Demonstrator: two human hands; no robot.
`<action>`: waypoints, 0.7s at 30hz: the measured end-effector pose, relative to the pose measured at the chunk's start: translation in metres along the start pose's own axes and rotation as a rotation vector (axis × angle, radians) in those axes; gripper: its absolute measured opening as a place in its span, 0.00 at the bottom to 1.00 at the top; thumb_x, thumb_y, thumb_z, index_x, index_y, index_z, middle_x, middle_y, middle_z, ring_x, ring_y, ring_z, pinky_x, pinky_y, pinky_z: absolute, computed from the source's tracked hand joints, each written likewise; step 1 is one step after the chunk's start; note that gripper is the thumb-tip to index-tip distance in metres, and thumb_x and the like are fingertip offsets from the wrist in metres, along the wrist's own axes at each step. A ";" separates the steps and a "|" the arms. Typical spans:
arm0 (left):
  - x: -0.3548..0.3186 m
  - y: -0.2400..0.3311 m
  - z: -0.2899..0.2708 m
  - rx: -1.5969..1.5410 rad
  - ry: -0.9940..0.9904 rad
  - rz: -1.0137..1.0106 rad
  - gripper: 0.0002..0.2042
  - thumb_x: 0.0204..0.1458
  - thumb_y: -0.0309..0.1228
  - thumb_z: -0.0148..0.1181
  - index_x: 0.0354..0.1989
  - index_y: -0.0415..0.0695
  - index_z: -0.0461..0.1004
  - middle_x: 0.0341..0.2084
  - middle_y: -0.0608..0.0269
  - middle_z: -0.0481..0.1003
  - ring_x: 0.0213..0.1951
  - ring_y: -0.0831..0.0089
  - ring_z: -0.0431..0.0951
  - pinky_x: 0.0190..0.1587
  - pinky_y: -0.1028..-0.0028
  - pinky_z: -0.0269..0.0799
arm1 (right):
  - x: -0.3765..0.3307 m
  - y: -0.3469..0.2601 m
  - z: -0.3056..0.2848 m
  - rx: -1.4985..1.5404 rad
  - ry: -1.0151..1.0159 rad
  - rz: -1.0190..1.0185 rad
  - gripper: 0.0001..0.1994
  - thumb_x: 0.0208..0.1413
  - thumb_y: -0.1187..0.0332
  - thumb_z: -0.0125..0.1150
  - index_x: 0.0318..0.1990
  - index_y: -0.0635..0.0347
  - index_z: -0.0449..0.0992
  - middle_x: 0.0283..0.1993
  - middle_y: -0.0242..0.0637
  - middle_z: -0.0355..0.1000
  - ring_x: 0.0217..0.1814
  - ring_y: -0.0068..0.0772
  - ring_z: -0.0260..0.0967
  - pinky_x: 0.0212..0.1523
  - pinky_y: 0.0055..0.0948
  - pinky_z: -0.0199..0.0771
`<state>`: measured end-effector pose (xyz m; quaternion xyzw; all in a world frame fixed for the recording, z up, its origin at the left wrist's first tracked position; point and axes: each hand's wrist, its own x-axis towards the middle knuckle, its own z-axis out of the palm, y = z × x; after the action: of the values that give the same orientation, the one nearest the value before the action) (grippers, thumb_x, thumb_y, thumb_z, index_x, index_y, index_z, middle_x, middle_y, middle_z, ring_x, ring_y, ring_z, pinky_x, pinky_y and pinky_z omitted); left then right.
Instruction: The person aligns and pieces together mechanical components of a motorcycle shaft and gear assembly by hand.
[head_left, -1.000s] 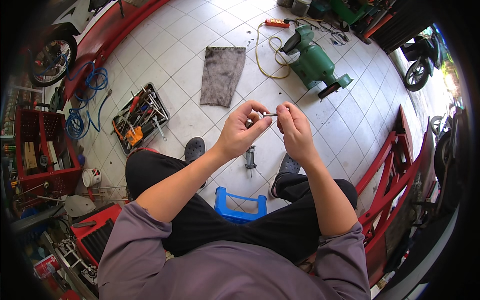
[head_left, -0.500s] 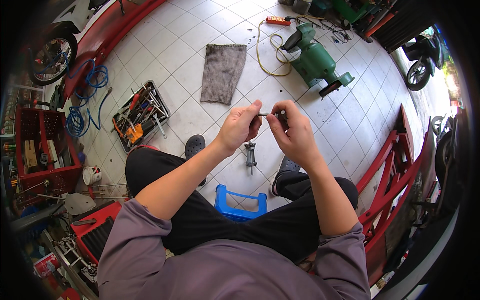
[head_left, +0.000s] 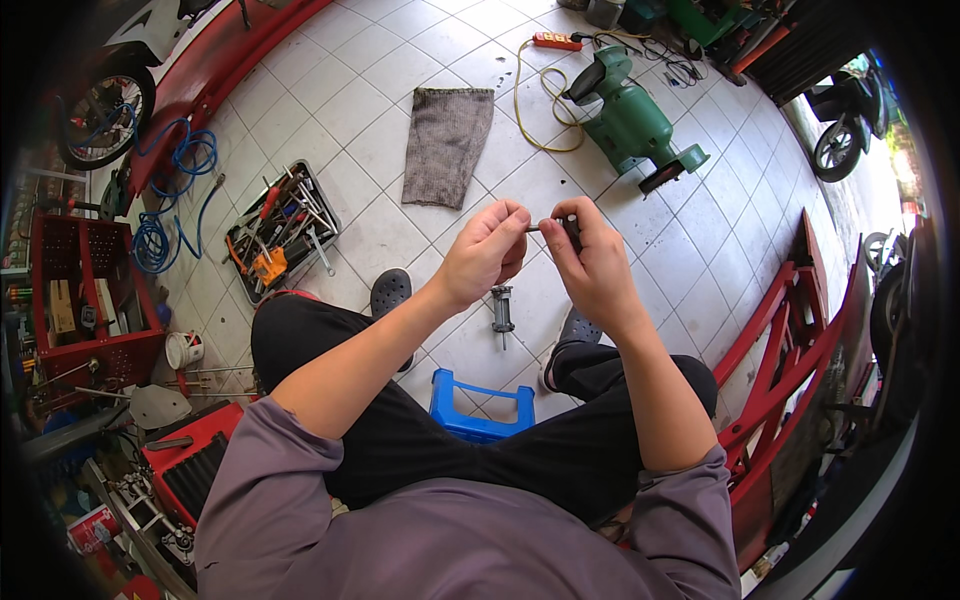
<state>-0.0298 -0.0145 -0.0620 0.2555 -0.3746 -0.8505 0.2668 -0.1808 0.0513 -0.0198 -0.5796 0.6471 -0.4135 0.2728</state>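
pinched rod (head_left: 534, 228) in left hand (head_left: 487, 253), gripped dark part (head_left: 572, 229) in right hand (head_left: 594, 262); probably needed straight alignment, light pressure.

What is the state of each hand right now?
Left hand: closed, pinching a thin rod.
Right hand: closed around a dark part, mostly hidden.

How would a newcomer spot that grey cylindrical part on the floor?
On the white tiled floor, find the blue plastic frame below the picture's middle. Just beyond it, between two dark clogs, is the grey cylindrical part. Unlike the clogs, it has a thin rod pointing toward the frame.
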 end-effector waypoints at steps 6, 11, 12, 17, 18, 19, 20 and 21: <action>-0.002 0.005 -0.002 -0.213 0.010 -0.192 0.17 0.63 0.48 0.44 0.31 0.48 0.64 0.15 0.75 0.56 0.15 0.83 0.55 0.15 0.80 0.50 | -0.001 -0.001 0.001 0.062 0.013 -0.012 0.09 0.58 0.68 0.59 0.38 0.63 0.68 0.16 0.37 0.63 0.15 0.30 0.59 0.19 0.29 0.58; 0.003 -0.002 -0.017 -0.521 0.113 -0.218 0.22 0.62 0.54 0.40 0.33 0.46 0.68 0.17 0.69 0.65 0.18 0.76 0.67 0.19 0.74 0.63 | -0.002 -0.001 0.004 0.051 -0.005 -0.036 0.08 0.56 0.69 0.61 0.37 0.63 0.68 0.15 0.34 0.62 0.15 0.27 0.56 0.19 0.28 0.56; 0.003 -0.002 -0.017 -0.544 0.153 -0.204 0.23 0.61 0.55 0.40 0.34 0.45 0.68 0.18 0.67 0.68 0.20 0.74 0.70 0.21 0.72 0.68 | -0.003 0.000 0.005 0.032 -0.006 -0.042 0.08 0.56 0.69 0.61 0.37 0.62 0.69 0.16 0.34 0.63 0.15 0.28 0.57 0.19 0.27 0.56; 0.000 0.001 -0.005 -0.508 0.203 -0.195 0.28 0.60 0.57 0.37 0.44 0.41 0.69 0.31 0.59 0.75 0.34 0.66 0.78 0.41 0.67 0.77 | -0.004 0.002 0.017 -0.022 0.076 -0.222 0.09 0.51 0.69 0.65 0.37 0.60 0.71 0.19 0.35 0.69 0.19 0.31 0.68 0.20 0.28 0.62; -0.001 0.001 -0.006 -0.503 0.173 -0.189 0.29 0.60 0.57 0.37 0.46 0.40 0.69 0.33 0.58 0.75 0.36 0.66 0.78 0.45 0.66 0.77 | -0.004 0.001 0.018 -0.070 0.070 -0.243 0.10 0.50 0.69 0.66 0.37 0.59 0.72 0.20 0.35 0.71 0.20 0.32 0.70 0.22 0.29 0.64; -0.001 -0.001 -0.008 -0.510 0.136 -0.186 0.29 0.59 0.57 0.37 0.47 0.40 0.69 0.34 0.57 0.75 0.37 0.65 0.78 0.45 0.67 0.77 | -0.004 0.000 0.019 -0.118 0.064 -0.263 0.10 0.49 0.69 0.66 0.37 0.59 0.72 0.22 0.35 0.72 0.22 0.33 0.72 0.24 0.30 0.65; -0.002 -0.002 -0.010 -0.514 0.099 -0.182 0.30 0.59 0.57 0.38 0.47 0.40 0.69 0.35 0.56 0.75 0.38 0.65 0.78 0.46 0.67 0.76 | -0.004 -0.001 0.020 -0.164 0.060 -0.284 0.10 0.48 0.69 0.67 0.37 0.58 0.72 0.23 0.35 0.73 0.24 0.34 0.74 0.25 0.30 0.67; -0.002 -0.003 -0.012 -0.519 0.062 -0.178 0.30 0.59 0.57 0.38 0.47 0.39 0.69 0.36 0.56 0.75 0.39 0.65 0.78 0.47 0.67 0.76 | -0.004 0.000 0.022 -0.171 0.054 -0.312 0.11 0.49 0.71 0.66 0.38 0.59 0.72 0.24 0.34 0.73 0.23 0.33 0.72 0.26 0.29 0.68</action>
<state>-0.0218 -0.0178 -0.0711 0.2364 -0.1118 -0.9298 0.2588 -0.1618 0.0506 -0.0312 -0.6826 0.5893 -0.4096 0.1377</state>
